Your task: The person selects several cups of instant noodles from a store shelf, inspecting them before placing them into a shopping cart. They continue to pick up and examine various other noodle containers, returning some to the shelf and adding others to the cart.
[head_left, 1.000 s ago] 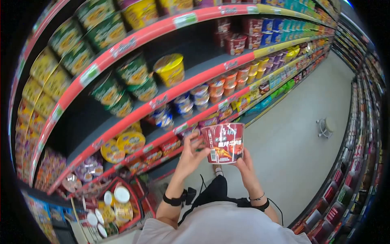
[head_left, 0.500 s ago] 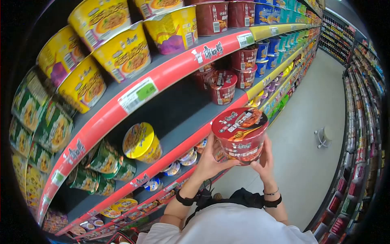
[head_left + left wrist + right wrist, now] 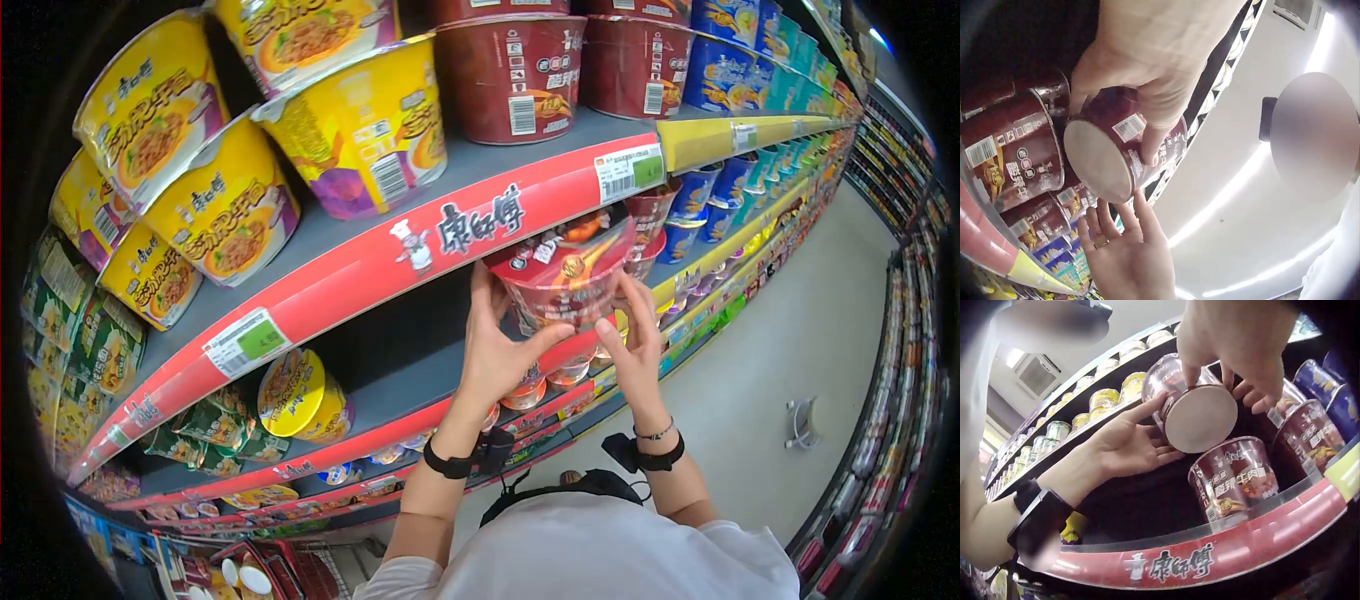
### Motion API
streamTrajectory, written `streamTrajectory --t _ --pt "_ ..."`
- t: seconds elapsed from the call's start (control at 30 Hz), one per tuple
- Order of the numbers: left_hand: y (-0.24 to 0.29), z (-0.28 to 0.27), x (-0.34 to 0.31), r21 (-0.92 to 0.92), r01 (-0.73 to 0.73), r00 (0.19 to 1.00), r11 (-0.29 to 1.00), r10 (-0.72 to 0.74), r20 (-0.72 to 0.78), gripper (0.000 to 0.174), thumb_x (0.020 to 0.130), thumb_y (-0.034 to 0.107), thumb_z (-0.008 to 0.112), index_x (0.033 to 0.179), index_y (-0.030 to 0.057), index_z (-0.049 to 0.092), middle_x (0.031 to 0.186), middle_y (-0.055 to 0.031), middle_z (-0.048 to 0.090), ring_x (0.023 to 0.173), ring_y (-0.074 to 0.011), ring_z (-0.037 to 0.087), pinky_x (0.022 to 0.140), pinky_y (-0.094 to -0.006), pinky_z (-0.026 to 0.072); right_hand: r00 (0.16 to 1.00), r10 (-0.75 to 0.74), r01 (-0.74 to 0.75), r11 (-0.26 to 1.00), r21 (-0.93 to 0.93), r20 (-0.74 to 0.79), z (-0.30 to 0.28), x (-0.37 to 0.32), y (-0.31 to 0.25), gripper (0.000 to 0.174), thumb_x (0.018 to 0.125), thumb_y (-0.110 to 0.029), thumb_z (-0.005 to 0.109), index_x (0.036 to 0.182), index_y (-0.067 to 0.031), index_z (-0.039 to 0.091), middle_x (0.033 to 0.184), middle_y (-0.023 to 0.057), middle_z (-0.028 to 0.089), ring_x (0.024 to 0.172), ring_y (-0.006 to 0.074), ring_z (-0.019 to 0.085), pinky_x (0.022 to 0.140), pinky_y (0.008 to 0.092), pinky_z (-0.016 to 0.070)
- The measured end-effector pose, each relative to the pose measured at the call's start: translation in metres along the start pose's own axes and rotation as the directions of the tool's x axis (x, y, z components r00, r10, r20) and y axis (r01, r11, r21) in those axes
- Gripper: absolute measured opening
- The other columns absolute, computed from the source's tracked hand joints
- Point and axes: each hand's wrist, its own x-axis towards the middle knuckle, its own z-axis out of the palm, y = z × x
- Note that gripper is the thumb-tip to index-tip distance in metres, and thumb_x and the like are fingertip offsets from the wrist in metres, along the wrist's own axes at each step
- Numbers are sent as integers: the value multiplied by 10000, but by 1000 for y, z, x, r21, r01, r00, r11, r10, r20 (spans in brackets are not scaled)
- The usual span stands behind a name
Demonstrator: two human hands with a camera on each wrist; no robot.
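In the head view both hands are at a dark red instant noodle cup (image 3: 565,290) with a printed lid. It is tilted at the opening of the middle shelf, its lid's far edge under the red shelf strip. My left hand (image 3: 497,350) grips its left side, thumb across the near wall. My right hand (image 3: 637,350) touches the right side, its fingers fairly straight. The left wrist view shows the cup's pale base (image 3: 1099,161), with right fingertips at its lower edge. In the right wrist view the cup overlaps a matching red cup (image 3: 1229,481) standing on the shelf.
A red shelf strip (image 3: 330,275) runs just above the cup. Yellow noodle cups (image 3: 385,120) and red ones (image 3: 515,75) fill the shelf over it. One yellow cup (image 3: 305,395) stands further left. A shopping basket (image 3: 300,570) is low left, a stool (image 3: 802,422) right.
The noodle cup, first held low with its side label facing up, has been raised and brought to the middle shelf. The head view has moved closer to the shelves.
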Motion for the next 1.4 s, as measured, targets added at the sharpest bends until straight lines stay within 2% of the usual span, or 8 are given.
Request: streamTrajectory --t 0.13,0.17,0.27,0.53,0.73,0.93,1.07,1.4 --pt "-1 5 25 72 101 995 992 -99 -33 1061 663 126 871 1452 28 169 1390 -193 416 1272 -276 463 1051 -384 397 999 7 -2 993 119 -45 12 31 19 476 877 -130 634 1308 7 487 1291 140 511 1195 234 482 1008 354 366" --pt "-6 7 26 172 41 997 984 -28 -75 904 714 200 843 1386 0 273 1319 -214 493 1193 -280 538 943 -381 476 1000 12 -11 997 81 -14 13 33 31 440 888 -133 627 1287 2 500 1329 146 504 1219 255 472 1026 368 361" --pt "-26 4 28 370 -13 995 929 48 -85 904 723 189 833 1399 -1 263 1325 -214 491 1194 -292 538 954 -372 469 997 -47 47 999 6 54 16 36 46 456 888 -135 628 1304 -9 489 1368 155 479 1253 280 450 1046 382 349" --pt "-28 11 20 225 146 986 963 -123 -112 1045 726 199 825 1484 5 132 1444 -209 359 1305 -286 419 1060 -388 376 987 -35 26 998 58 155 1 23 43 480 878 -85 620 1330 -10 473 1421 162 398 1290 304 415 1023 388 379" --pt "-66 16 -6 252 5 981 968 44 -191 1229 682 187 849 1515 98 -50 1509 -230 201 1383 -319 289 1130 -427 267 943 266 -181 914 362 -201 -28 -3 62 637 944 -113 566 1464 -34 206 1389 143 353 1230 226 472 997 336 417" --pt "-73 25 -19 211 186 961 960 -133 -244 1316 617 217 892 1501 76 -72 1478 -271 248 1367 -337 312 1131 -422 253 859 510 -384 580 719 48 -42 30 67 622 992 -137 481 1495 -36 129 1415 144 307 1179 256 531 1047 371 427" --pt "-79 21 -22 295 302 945 907 -243 -220 1252 635 235 883 1493 28 -5 1457 -265 307 1339 -321 362 1116 -396 284 837 543 -428 585 689 58 -31 52 86 626 993 -153 474 1498 -14 130 1331 194 432 1169 298 549 1050 381 421" --pt "-76 20 -21 362 362 927 859 -294 -231 1110 663 210 871 1452 -32 129 1382 -202 423 1273 -276 438 1077 -381 334 881 441 -411 529 742 174 1 102 125 649 945 -95 528 1483 -21 173 1347 123 454 1225 225 488 1069 354 385"
